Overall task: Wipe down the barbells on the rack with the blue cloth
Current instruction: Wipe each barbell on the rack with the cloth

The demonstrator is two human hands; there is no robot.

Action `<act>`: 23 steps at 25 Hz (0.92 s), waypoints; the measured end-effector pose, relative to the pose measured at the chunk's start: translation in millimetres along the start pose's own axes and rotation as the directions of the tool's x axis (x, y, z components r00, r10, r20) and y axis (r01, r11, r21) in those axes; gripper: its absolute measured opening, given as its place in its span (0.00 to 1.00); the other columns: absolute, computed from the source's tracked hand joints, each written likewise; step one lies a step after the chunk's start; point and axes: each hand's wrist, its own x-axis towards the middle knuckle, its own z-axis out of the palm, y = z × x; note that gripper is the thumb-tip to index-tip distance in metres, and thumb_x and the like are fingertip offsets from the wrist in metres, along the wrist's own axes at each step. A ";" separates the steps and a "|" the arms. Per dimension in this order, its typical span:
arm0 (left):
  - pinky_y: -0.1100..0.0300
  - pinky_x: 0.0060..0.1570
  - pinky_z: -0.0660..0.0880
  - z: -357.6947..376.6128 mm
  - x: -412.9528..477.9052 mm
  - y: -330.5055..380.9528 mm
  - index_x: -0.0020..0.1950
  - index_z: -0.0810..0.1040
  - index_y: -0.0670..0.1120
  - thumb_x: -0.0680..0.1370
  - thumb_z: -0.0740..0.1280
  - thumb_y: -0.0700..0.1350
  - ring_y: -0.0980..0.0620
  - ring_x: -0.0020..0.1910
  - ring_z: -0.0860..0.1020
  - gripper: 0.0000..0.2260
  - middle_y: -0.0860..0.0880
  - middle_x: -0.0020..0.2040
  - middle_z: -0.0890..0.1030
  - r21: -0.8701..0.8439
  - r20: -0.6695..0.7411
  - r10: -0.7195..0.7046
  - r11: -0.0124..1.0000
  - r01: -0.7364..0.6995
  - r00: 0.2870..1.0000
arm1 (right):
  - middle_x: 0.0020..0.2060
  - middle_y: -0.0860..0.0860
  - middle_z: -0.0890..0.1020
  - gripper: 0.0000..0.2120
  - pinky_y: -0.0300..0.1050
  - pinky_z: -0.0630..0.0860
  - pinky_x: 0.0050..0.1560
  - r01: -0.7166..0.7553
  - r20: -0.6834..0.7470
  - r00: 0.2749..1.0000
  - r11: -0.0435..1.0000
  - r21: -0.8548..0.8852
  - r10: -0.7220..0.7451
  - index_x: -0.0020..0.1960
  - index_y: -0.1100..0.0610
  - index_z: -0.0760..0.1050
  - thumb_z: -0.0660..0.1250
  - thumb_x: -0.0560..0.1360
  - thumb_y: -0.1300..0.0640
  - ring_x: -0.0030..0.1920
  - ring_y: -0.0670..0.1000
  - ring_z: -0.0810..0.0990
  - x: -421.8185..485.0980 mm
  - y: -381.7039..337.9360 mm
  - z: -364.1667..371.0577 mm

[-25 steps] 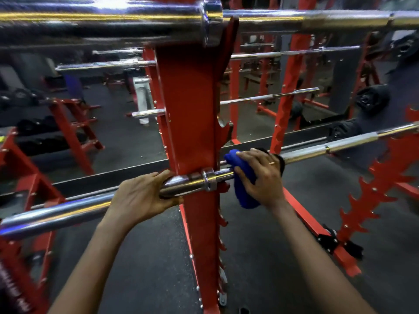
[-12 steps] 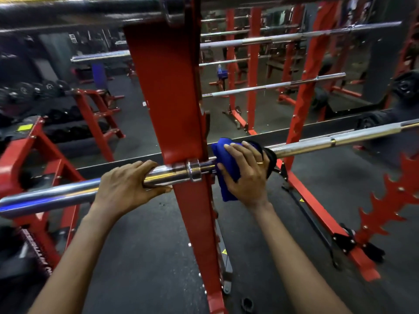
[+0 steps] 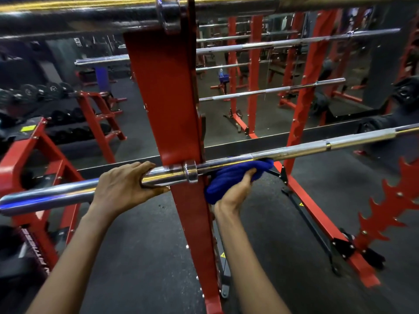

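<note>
On my feed the long chrome barbell point(image 3: 294, 151) lies across the tall red steel rack upright point(image 3: 167, 109), seated in the upright's hook with its collar ring right against the post. My left hand point(image 3: 127, 184) is wrapped over the thick sleeve end just left of the post, fingers curled over the top and thumb tucked underneath. My right hand point(image 3: 233, 191) sits below the bar on the other side of the post. It's cupping the bunched blue cloth point(image 3: 226, 177), fingers and thumb closed round it, and the cloth is pushed up against the underside of the shaft, just beside the upright.

As for what's holding what, a second dark steel barbell point(image 3: 90, 17) sits at the very top of the same upright, pretty blurry. Off to the left there's a red tiered dumbbell rack point(image 3: 95, 118) with rows of black round dumbbells point(image 3: 29, 91) on its shelves. Further back, more silver bars point(image 3: 272, 90) lie across other red racks. A red saw-toothed post point(image 3: 390, 200) stands to the right, its notches facing me, and the whole lot sits on a dark rubber floor point(image 3: 147, 245).
</note>
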 end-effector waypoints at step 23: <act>0.54 0.40 0.71 9.5 -7.6 1.7 0.62 0.78 0.49 0.71 0.57 0.75 0.46 0.42 0.80 0.36 0.49 0.48 0.81 0.021 -0.027 0.035 0.999 -0.034 0.999 | 0.65 0.49 0.73 0.23 0.46 0.74 0.60 0.637 0.620 0.757 0.021 -0.771 -0.205 0.72 0.54 0.69 0.63 0.82 0.43 0.63 0.50 0.74 -3.9 -102.5 -11.8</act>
